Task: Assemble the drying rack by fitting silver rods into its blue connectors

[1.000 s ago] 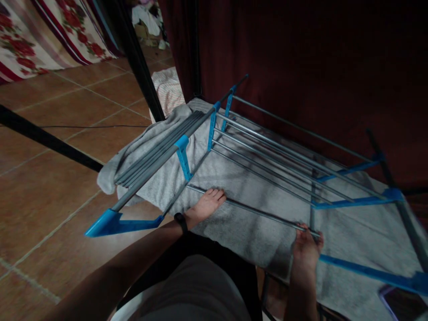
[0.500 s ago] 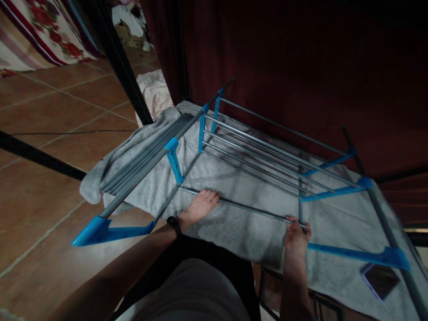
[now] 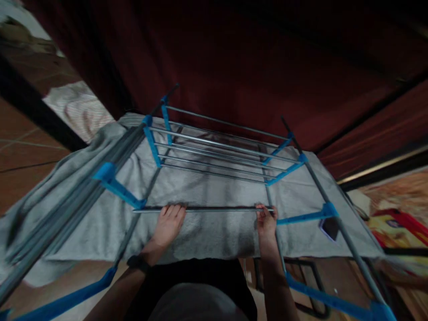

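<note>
We have the loose rods (image 3: 67, 200) alongside the left rail (image 3: 33, 258), near ends close to the cloth edge; a knock there could slide them off. Left hand (image 3: 170, 220) is curled over the rod (image 3: 220, 209), thumb hidden. Rod lies crosswise mid-scene, near side of the rack (image 3: 214, 142), left end over the lower rail (image 3: 126, 240) by the left blue bracket (image 3: 125, 191); can't tell if it's seated. If it isn't, a sideways shove could pop it out or twist the frame. Right hand (image 3: 266, 221) pinches the right end in its fingertips; too light and it may slip. A frame shift could nudge the phone (image 3: 328, 228) by the right rail (image 3: 352, 253).

Room: black post (image 3: 43, 109) limits us left. Mid-scene, grey cloth (image 3: 210, 236) ends just nearside of our wrists; red curtain (image 3: 234, 53) closes the far side. Some slack right of the phone.
</note>
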`<state>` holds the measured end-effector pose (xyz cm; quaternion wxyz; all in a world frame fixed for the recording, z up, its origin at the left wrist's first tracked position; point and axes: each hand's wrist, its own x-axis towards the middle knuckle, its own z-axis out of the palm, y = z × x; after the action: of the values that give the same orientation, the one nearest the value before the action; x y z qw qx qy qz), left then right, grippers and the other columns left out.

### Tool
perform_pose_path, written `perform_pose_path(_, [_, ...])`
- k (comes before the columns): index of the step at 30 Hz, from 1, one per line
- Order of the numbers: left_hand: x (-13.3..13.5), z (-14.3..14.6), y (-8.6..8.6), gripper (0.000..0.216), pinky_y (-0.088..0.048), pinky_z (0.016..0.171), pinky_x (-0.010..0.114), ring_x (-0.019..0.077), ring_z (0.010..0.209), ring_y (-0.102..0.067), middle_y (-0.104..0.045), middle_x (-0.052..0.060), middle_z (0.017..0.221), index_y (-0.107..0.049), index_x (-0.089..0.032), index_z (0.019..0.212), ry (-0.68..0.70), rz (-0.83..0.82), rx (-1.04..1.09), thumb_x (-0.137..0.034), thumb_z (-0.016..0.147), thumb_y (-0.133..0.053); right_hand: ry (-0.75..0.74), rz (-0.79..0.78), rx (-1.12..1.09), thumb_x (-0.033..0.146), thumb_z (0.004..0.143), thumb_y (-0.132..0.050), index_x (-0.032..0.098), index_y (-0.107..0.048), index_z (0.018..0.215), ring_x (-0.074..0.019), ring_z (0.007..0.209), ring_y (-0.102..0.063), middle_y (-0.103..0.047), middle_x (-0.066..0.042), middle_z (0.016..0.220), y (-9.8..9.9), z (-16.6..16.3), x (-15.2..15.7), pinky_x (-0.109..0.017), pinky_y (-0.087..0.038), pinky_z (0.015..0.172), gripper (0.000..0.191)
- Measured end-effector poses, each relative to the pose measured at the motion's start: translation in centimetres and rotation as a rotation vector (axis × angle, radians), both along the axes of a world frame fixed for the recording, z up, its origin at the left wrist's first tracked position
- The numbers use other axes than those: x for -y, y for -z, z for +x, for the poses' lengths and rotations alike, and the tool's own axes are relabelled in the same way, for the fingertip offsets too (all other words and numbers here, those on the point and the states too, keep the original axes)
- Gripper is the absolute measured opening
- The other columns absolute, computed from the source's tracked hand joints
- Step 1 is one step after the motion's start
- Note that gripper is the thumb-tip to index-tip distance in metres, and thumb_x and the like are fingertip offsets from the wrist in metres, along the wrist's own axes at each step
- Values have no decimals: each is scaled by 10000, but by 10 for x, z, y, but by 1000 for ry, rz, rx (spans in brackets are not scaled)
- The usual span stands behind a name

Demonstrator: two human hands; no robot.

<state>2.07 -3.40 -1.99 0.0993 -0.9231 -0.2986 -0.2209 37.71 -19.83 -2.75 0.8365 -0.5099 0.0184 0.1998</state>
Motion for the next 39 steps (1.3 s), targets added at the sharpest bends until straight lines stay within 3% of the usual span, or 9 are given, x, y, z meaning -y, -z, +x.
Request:
perform_pose_path(7, [-14,-1,3,309,-410,812,427,282,872,-640,-725,89,913,-706,-155,1188,59,22,26,-197,1037,-439,39,10,-62,163,790,-655,309,-529,1103,-133,775,-749,-770,68,876,-2,-14,-5,-295,-617,817,368])
perform_pose_path(14, [-15,0,1,344,-383,797,423,289,859,-642,-733,100,887,-733,-159,1147,66,-39,24,-271,1049,-423,32,78,-178,123,750,-732,242,-606,882,-135,789,-735,-761,29,845,-3,-27,-8,-275,-620,832,218])
perform_pose_path(21, [-17,1,-1,362,-388,786,414,288,828,-650,-732,87,867,-736,-194,1111,129,-30,15,-377,1062,-428,32,147,-297,154,817,-724,208,-673,885,-124,811,-751,-776,2,857,-8,-35,11,-250,-623,865,101])
perform_pose_path(27, [-15,4,-4,414,-391,791,408,293,851,-659,-748,92,887,-735,-196,1147,146,-49,20,-487,1051,-457,-14,113,-316,191,826,-758,214,-705,898,-148,836,-758,-787,-3,861,-11,-36,27,-267,-635,874,92])
perform_pose_path(39, [-10,11,-3,391,-387,805,411,298,855,-650,-747,105,905,-748,-182,1102,166,-63,64,-479,1052,-499,-13,101,-340,182,840,-726,208,-723,915,-141,851,-757,-790,-4,885,-12,-29,34,-272,-628,900,80])
